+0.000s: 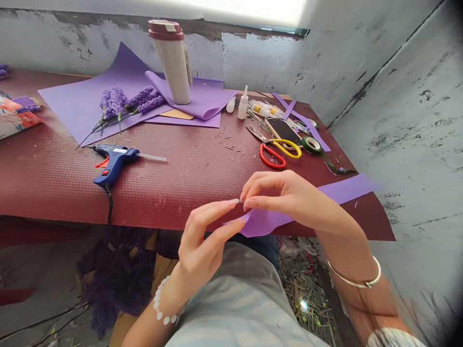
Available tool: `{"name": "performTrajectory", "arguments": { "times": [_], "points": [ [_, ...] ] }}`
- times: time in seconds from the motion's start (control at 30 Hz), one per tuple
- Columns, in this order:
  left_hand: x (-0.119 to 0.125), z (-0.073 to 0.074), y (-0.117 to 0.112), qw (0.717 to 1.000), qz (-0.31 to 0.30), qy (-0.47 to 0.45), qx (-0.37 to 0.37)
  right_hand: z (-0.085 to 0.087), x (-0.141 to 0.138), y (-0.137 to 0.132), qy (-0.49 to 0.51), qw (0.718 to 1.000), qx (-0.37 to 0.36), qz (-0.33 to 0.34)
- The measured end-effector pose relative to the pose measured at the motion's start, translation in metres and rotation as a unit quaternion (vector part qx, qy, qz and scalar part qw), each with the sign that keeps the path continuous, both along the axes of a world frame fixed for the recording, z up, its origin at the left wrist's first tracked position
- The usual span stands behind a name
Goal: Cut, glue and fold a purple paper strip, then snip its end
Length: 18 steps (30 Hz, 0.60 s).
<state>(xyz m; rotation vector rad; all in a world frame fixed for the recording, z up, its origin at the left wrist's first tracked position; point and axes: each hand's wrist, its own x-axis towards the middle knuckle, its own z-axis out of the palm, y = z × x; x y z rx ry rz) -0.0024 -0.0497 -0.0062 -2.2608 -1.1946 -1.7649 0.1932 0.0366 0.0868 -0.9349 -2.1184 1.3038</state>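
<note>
Right hand [289,197] clenches a purple foam strip [265,224], left hand [200,250] pinching its pointed end, just over the maroon table's [152,207] near edge; farther along that table, assembled lavender sprigs [119,103] are done and a purple foam sheet [68,101] is left.

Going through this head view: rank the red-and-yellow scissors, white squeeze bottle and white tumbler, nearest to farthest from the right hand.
From the right hand:
1. Red-and-yellow scissors: on the table, just ahead.
2. White squeeze bottle: farther back, ahead and left.
3. White tumbler: far edge, well left.
</note>
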Motion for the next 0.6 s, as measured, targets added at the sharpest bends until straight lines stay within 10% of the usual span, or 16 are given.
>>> {"name": "performTrajectory", "arguments": {
  "times": [0.3, 0.6],
  "points": [
    [0.006, -0.001, -0.003, 0.974, -0.005, -0.159, -0.163, -0.01, 0.003, -0.006, 0.087, 0.987, 0.051, -0.124],
    [0.006, 0.002, 0.004, 0.938, 0.067, -0.212, -0.267, 0.007, 0.028, -0.049, 0.133, 0.909, 0.244, -0.311]
  ]
}}
